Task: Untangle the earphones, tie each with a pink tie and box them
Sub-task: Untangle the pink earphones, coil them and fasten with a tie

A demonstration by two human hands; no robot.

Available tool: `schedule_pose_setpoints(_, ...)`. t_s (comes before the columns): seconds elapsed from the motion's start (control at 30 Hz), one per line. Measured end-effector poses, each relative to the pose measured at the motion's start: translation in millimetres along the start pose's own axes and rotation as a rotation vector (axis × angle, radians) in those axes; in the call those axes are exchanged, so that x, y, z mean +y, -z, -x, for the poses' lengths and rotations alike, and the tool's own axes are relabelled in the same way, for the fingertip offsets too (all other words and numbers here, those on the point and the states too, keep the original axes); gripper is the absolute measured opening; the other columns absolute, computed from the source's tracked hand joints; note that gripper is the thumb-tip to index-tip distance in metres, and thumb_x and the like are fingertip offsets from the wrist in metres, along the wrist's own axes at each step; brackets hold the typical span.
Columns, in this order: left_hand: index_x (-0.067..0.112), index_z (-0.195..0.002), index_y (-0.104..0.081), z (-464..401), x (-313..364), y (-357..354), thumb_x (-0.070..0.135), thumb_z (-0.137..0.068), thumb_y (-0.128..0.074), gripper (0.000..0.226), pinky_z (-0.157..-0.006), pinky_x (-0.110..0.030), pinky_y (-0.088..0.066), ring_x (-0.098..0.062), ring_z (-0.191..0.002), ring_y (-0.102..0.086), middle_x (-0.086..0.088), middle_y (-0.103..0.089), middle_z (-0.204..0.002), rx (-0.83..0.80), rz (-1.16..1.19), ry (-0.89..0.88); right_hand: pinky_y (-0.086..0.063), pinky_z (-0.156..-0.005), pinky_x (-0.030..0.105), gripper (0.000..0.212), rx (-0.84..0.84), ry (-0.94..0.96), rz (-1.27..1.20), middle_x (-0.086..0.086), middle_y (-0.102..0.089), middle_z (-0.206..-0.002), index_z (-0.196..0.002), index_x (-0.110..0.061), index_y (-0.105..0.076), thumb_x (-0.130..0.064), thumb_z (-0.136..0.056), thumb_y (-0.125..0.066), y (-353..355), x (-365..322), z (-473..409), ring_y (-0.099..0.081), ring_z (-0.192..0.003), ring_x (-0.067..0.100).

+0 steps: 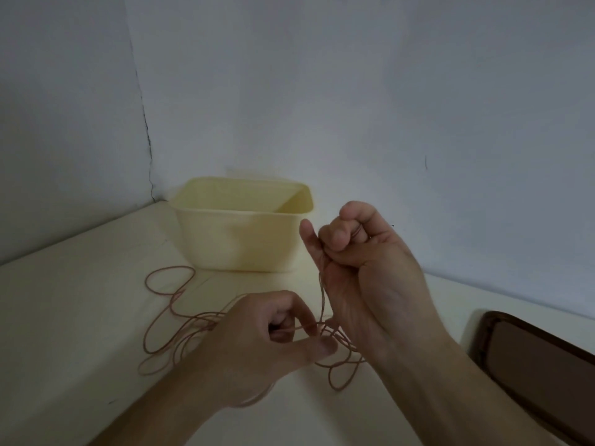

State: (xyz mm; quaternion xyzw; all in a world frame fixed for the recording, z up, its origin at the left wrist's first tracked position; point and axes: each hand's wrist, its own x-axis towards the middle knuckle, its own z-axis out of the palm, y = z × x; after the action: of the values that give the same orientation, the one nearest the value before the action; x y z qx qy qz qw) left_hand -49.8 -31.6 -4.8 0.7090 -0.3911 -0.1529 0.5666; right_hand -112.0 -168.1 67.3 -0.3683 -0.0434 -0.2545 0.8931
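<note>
Earphones, thin pinkish cord, sprawl in loose loops across the lower middle of the frame on the pale table, still plainly tangled. The right hand, centre right, is raised with its fingers curled round a few strands that hang down. Lower centre, the left hand pinches a strand between thumb and forefinger, beside the knot. The cream box sits behind at centre. No pink tie visible. Early days, I'd say: untangling underway, tying and boxing all to come.
</note>
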Motion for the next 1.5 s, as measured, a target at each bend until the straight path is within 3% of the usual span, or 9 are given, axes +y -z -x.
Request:
schedule_pose_setpoints(0.4,0.024,-0.087,-0.072,-1.3,-3.5,-6.0,0.053,-0.07,-0.087,0.037,-0.06,-0.032,-0.038,-0.017,-0.057,-0.043,0.0,-0.047,-0.058,-0.013,-0.015,0.052,-0.062,-0.088,0.038,0.049,-0.063,-0.019,-0.086,0.005,-0.043,-0.063,-0.083,-0.006,-0.061,0.031,-0.08,-0.03,-8.5,-12.8,-0.3,-0.047,-0.057,0.015)
schedule_pose_setpoints(0.5,0.02,-0.088,-0.074,-2.8,0.0,-5.2,0.042,-0.089,-0.079,0.022,-0.071,-0.033,-0.05,-0.012,-0.069,-0.065,0.0,-0.075,-0.076,0.018,0.002,0.068,-0.061,-0.069,0.033,0.043,-0.017,-0.02,-0.018,0.003,-0.043,-0.062,-0.082,-0.009,-0.06,0.024,-0.073,-0.033,-8.4,-25.3,-1.4,-0.044,-0.056,0.016)
schedule_pose_setpoints(0.63,0.018,-0.081,-0.074,-5.4,3.8,2.6,0.021,-0.096,-0.072,0.015,-0.044,-0.015,-0.027,-0.006,-0.043,-0.034,0.005,-0.054,-0.058,0.146,0.031,0.074,-0.026,-0.042,0.024,0.026,-0.022,0.003,0.143,0.001,-0.04,-0.061,-0.079,-0.012,-0.054,0.001,-0.064,-0.037,-5.9,-63.8,-2.8,-0.031,-0.051,0.014)
schedule_pose_setpoints(0.77,0.01,-0.074,-0.062,-9.1,1.7,13.1,0.012,-0.099,-0.062,0.025,-0.046,-0.023,-0.026,-0.015,-0.052,-0.032,-0.001,-0.04,-0.06,0.315,0.232,0.087,-0.011,-0.046,0.028,0.012,0.011,-0.019,0.518,0.004,-0.033,-0.057,-0.076,-0.008,-0.057,-0.014,-0.076,-0.047,-1.2,-98.9,-5.7,-0.018,-0.048,0.017)
schedule_pose_setpoints(0.87,0.011,-0.072,-0.061,-12.3,4.9,21.6,0.006,-0.101,-0.057,0.029,-0.059,-0.034,-0.041,-0.026,-0.067,-0.05,-0.009,-0.054,-0.074,0.458,0.458,0.003,-0.01,-0.045,0.024,0.026,0.171,-0.098,1.022,0.004,-0.028,-0.048,-0.075,0.0,-0.06,-0.005,-0.096,-0.047,4.0,-117.1,-9.6,-0.016,-0.042,0.013)
schedule_pose_setpoints(1.07,0.008,-0.081,-0.06,-15.7,2.5,35.1,0.012,-0.09,-0.06,0.01,-0.069,-0.038,-0.056,-0.03,-0.085,-0.069,-0.02,-0.071,-0.096,0.39,0.745,-0.068,-0.025,-0.039,0.02,0.042,0.131,-0.397,1.753,0.005,-0.052,-0.05,-0.069,-0.006,-0.078,-0.023,-0.103,-0.062,32.2,-127.8,-13.3,-0.035,-0.036,0.013)
schedule_pose_setpoints(1.27,0.003,-0.084,-0.059,-13.3,9.0,29.3,0.014,-0.09,-0.054,0.014,-0.064,-0.037,-0.061,-0.037,-0.083,-0.071,-0.03,-0.072,-0.094,0.322,0.742,-0.07,-0.054,-0.057,0.027,0.031,-0.123,-0.797,1.901,0.005,-0.077,-0.071,-0.09,-0.01,-0.075,-0.027,-0.107,-0.057,41.2,-91.7,-16.2,-0.068,-0.059,0.017)
schedule_pose_setpoints(1.4,-0.015,-0.093,-0.056,-11.0,12.5,25.1,0.011,-0.095,-0.055,0.026,-0.071,-0.042,-0.064,-0.046,-0.089,-0.072,-0.037,-0.07,-0.1,0.282,0.692,-0.077,-0.054,-0.076,0.025,0.02,-0.259,-0.575,2.13,-0.013,-0.075,-0.093,-0.086,-0.036,-0.074,-0.034,-0.101,-0.061,33.8,-75.6,-12.5,-0.068,-0.083,0.004)
schedule_pose_setpoints(1.5,-0.014,-0.094,-0.06,-9.7,13.9,23.0,0.01,-0.095,-0.055,0.024,-0.074,-0.044,-0.064,-0.048,-0.096,-0.073,-0.037,-0.07,-0.105,0.249,0.696,-0.079,-0.049,-0.097,0.021,0.031,-0.358,-0.322,2.019,-0.024,-0.06,-0.128,-0.122,-0.045,-0.066,-0.023,-0.102,-0.058,21.7,-59.3,-5.8,-0.061,-0.116,0.004)
